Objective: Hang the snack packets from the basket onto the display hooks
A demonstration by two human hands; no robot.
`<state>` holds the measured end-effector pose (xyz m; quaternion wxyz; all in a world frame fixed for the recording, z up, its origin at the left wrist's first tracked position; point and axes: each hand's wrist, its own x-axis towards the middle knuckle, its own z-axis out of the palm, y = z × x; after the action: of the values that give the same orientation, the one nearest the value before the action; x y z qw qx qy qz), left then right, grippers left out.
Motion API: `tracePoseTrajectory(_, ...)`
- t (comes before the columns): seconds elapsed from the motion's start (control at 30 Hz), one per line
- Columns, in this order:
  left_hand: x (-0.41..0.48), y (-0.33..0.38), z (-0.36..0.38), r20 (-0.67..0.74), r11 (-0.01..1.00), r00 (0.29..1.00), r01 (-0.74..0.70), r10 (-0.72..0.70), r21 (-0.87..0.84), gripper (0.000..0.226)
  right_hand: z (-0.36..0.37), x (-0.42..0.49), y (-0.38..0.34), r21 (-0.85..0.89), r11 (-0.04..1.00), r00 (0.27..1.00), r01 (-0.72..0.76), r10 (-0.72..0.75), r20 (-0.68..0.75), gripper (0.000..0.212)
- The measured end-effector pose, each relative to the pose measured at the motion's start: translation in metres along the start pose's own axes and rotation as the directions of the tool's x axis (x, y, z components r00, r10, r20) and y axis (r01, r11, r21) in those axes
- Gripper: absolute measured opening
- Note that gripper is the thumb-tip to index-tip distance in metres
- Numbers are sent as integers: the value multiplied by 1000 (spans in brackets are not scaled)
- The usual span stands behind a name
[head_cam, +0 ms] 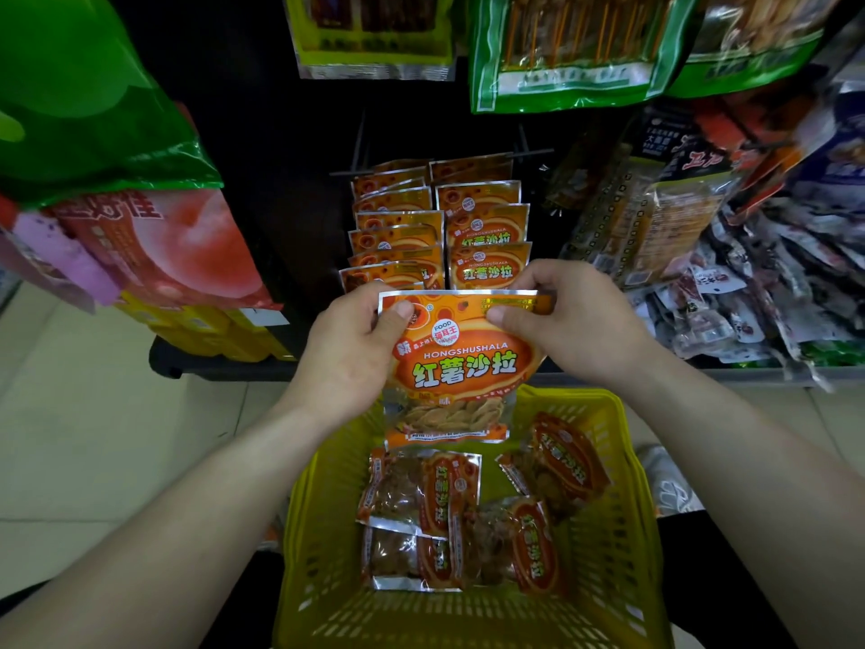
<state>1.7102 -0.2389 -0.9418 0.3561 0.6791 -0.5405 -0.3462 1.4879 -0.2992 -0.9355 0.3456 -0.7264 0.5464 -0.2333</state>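
Note:
An orange snack packet hangs upright between both hands above the yellow basket. My left hand pinches its top left corner, thumb on the front. My right hand pinches the top right corner the same way. Just behind the packet, two rows of identical orange packets hang on display hooks. Several more of these packets lie flat in the basket.
Green and yellow-green bags hang above. Dark assorted packets crowd the right shelf. Pink, red and green bags hang at left over yellow boxes. Pale floor tiles lie at left.

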Motion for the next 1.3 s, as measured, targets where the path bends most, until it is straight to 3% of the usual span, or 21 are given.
tracePoseTrajectory(0.2, -2, 0, 1, 22, 999, 1000, -18, 18, 26, 28, -3, -1, -1, -29, 1000, 997, -9, 11, 76, 21)
tracePoseTrajectory(0.37, -4, -2, 5, 53, 997, 997, -64, 63, 30, 27, -2, -7, -12, -222, 961, 972, 167, -123, 199, 12)
tracePoseTrajectory(0.5, -5, -4, 9, 70, 991, 991, -118, 114, 59, 17, 9, -12, -19, -207, 956, 950, 210, -150, 275, 11)
tracePoseTrajectory(0.67, -6, -4, 9, 110, 994, 989, -105, 101, 34, 12, 5, -16, -18, -309, 926, 963, 216, -150, 223, 5)
tracePoseTrajectory(0.9, -5, -17, 2, 100, 985, 993, -74, 59, 155, 9, -43, 0, -9, -529, 827, 969, 190, -244, -32, 18)
tracePoseTrajectory(1.1, 8, -35, 29, 220, 966, 975, -33, -26, 257, 12, -40, 52, 16, -664, 736, 983, 136, -185, -4, 21)
tracePoseTrajectory(1.3, 53, -53, 87, 286, 957, 953, 14, -100, 290, 20, -4, 103, 61, -562, 824, 997, 71, -38, 69, 23)
